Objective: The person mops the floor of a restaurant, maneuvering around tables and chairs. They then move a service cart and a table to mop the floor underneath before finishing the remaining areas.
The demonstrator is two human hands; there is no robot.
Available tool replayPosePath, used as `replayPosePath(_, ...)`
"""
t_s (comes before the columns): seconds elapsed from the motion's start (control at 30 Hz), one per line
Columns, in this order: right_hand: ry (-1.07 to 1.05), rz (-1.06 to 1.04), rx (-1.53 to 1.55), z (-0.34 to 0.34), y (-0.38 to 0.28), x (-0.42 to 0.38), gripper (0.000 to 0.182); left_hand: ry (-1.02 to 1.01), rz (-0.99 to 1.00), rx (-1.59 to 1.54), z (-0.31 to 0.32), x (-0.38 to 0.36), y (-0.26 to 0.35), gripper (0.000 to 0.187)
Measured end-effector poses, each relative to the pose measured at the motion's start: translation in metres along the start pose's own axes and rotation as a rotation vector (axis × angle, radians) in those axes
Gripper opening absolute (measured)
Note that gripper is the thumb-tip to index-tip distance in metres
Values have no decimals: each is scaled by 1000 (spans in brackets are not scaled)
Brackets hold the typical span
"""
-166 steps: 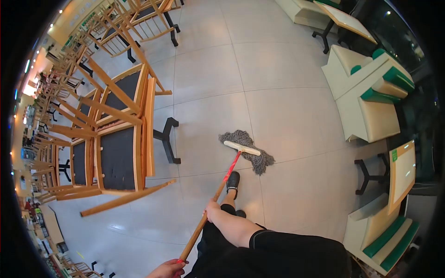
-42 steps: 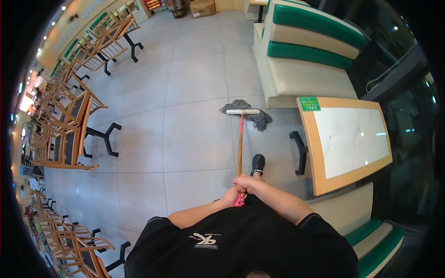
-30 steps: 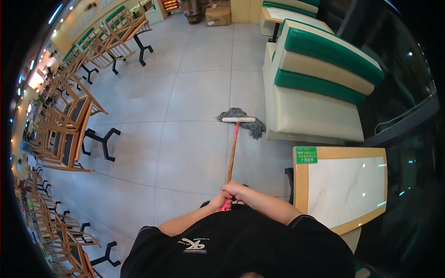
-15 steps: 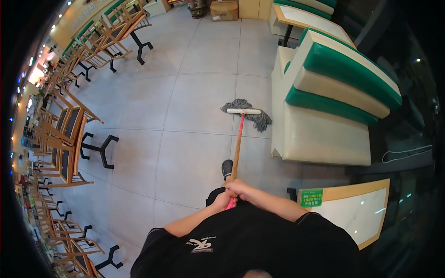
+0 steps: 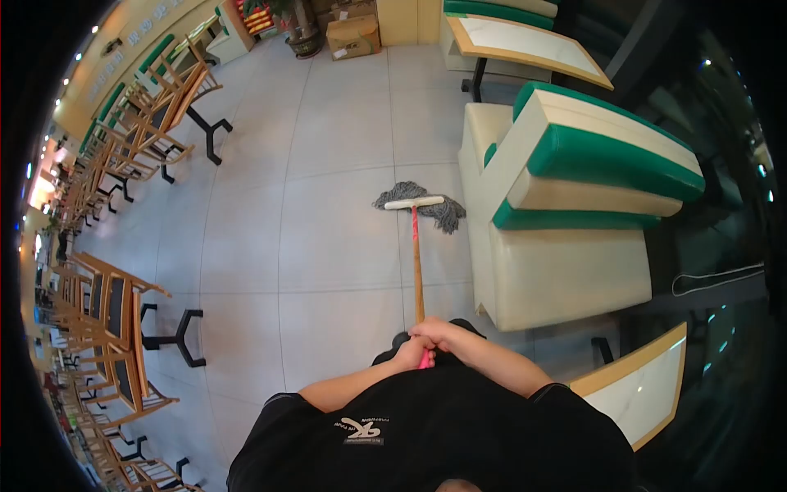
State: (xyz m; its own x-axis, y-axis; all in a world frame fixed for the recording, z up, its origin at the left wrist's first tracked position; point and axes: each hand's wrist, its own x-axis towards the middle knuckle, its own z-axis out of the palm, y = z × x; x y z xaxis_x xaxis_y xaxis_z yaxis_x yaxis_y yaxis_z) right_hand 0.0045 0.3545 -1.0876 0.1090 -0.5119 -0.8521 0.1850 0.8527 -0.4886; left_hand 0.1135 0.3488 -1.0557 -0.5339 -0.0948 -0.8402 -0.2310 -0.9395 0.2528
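Observation:
A mop (image 5: 418, 275) with a wooden handle, pink near both ends, reaches out in front of me. Its grey string head (image 5: 447, 215) lies on the tiled floor under a white crossbar, close to the base of the bench. My left hand (image 5: 414, 354) is wrapped round the pink top end of the handle, close to my body. Just ahead of it, my right hand (image 5: 434, 330) grips the handle too, touching the left. The hands and forearms hide part of the handle's top.
A cream and green bench (image 5: 566, 271) stands at right, with a white-topped table (image 5: 639, 389) nearer me. Another table (image 5: 529, 45) is farther back. Chairs (image 5: 115, 303) rest on tables along the left, with black table legs (image 5: 182, 336) jutting out. A cardboard box (image 5: 354, 38) and potted plant (image 5: 304, 41) stand ahead.
I have moved forward, so the bench and tables sit lower in view. The mop head is a little nearer me and slightly left in view. Both hands keep their grip.

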Motion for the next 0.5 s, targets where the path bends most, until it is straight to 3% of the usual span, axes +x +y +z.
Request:
replayPosePath(0.17, -32, -95, 60, -26, -58, 25, 16, 38, 16, -24, 7, 27, 66, 5)
replayPosePath(0.33, -73, -40, 26, -78, -151, 63, 14, 29, 63, -151, 31, 64, 159, 5)
replayPosePath(0.5, -140, 32, 14, -110, -210, 77, 17, 28, 120, -205, 47, 83, 215, 3)
